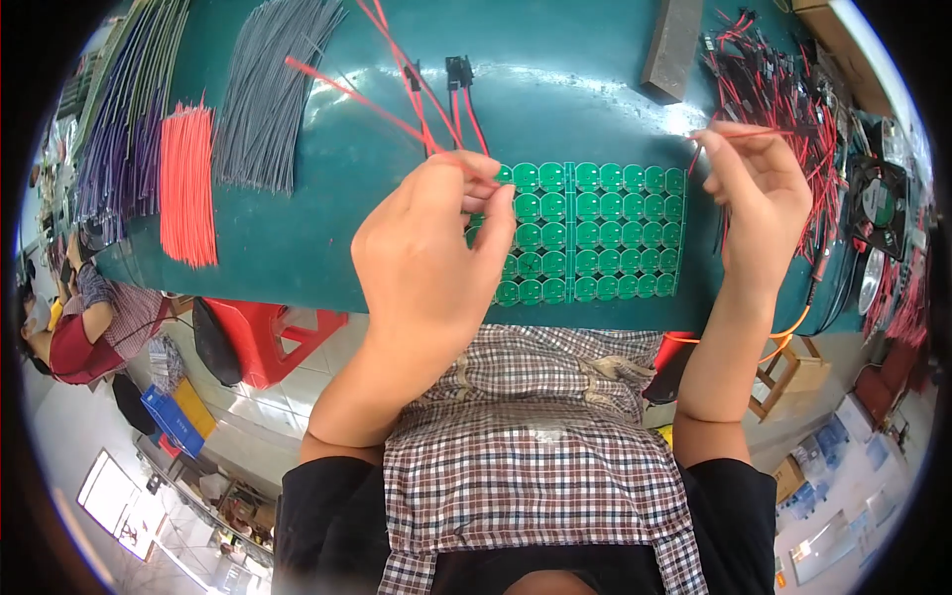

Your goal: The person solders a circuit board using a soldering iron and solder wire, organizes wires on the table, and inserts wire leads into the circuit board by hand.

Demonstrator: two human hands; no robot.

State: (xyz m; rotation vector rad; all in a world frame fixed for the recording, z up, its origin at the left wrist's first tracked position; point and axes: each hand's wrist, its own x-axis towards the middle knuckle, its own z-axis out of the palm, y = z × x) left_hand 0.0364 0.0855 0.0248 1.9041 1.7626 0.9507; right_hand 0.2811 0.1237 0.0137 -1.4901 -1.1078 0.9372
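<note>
Left hand: the left hand point(431, 253) hovers over the near-left corner of the green circuit panel point(595, 233), thumb and forefinger pinched on thin red wires point(397, 117) that run up and away from the panel.
Right hand: the right hand point(759, 193) sits just past the panel's far-right corner, fingertips pinched on 1 fine red wire point(756, 132) held roughly level.
Panel: a flat sheet of small round green boards joined in rows, lying on the teal worktop point(327, 213) near its front edge, between the 2 hands.
Panel handling: it looks light, thin and stiff, and likely snaps at the joints; I would take it by the outer edges, not by the middle.
Wire handling: the wires look very light, limp and springy, with smooth insulation that may slip; a pinch close to the bare end should steer them best.
Connectors: 2 small black plugs point(458, 71) hang on red leads beyond the panel's far-left corner.
Cut wire bundles: left of the panel lie a red bundle point(188, 183), a grey one point(263, 99) and striped ones further left.
Lead heap: a tangle of red and black leads point(783, 89) lies right of the panel, beyond the right hand.
Block: a grey block point(672, 48) lies far beyond the panel.
</note>
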